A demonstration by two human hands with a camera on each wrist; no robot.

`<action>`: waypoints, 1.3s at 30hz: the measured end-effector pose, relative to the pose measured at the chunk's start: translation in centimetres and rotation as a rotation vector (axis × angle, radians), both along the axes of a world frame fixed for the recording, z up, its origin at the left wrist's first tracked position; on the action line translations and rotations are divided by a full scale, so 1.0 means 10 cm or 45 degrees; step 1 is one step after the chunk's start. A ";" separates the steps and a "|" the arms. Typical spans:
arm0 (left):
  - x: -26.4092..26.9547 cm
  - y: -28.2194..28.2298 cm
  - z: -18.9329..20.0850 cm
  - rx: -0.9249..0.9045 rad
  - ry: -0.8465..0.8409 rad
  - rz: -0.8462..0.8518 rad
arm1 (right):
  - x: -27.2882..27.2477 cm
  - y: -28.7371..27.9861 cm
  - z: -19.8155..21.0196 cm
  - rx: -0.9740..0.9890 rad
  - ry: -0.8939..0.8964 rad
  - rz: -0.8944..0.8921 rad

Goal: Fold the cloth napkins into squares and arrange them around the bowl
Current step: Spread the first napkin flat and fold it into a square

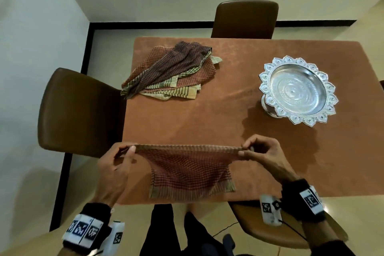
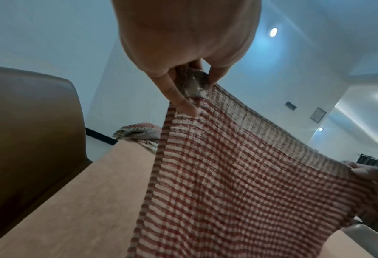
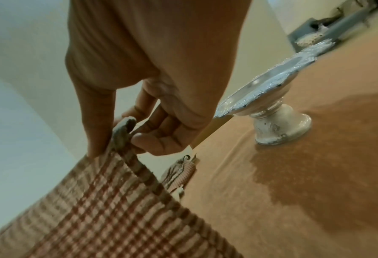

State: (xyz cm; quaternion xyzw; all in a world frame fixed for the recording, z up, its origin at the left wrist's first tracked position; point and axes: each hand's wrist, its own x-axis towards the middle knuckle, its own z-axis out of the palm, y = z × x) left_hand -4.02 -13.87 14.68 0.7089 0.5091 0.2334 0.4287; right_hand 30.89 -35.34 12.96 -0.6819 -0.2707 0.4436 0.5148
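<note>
A red-checked cloth napkin [image 1: 189, 170] hangs stretched between my two hands above the near edge of the table, its lower fringe resting on the tabletop. My left hand [image 1: 129, 149] pinches its left top corner, as the left wrist view shows on the napkin [image 2: 238, 174]. My right hand [image 1: 246, 150] pinches the right top corner, with the napkin [image 3: 108, 214] trailing down from it. A silver pedestal bowl [image 1: 298, 89] with a scalloped rim stands empty at the right, also seen as the bowl [image 3: 272, 97]. A heap of loose napkins [image 1: 172, 72] lies at the far left.
The brown table [image 1: 218, 114] has brown chairs at its left side [image 1: 79, 110] and far side [image 1: 246, 18]. Another seat [image 1: 270, 222] sits below the near edge by my right wrist. A darker patch marks the tabletop near the bowl.
</note>
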 end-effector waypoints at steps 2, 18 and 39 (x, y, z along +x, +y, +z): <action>-0.11 -0.08 0.13 0.038 -0.063 0.019 | -0.04 -0.15 0.19 0.017 0.089 -0.033; 0.82 1.40 -0.53 0.227 0.023 -0.253 | 0.84 1.25 -0.19 -0.159 0.091 -0.193; -0.07 -0.36 -1.87 -0.427 0.734 0.225 | -0.81 -0.19 -1.79 -1.334 -0.373 -0.096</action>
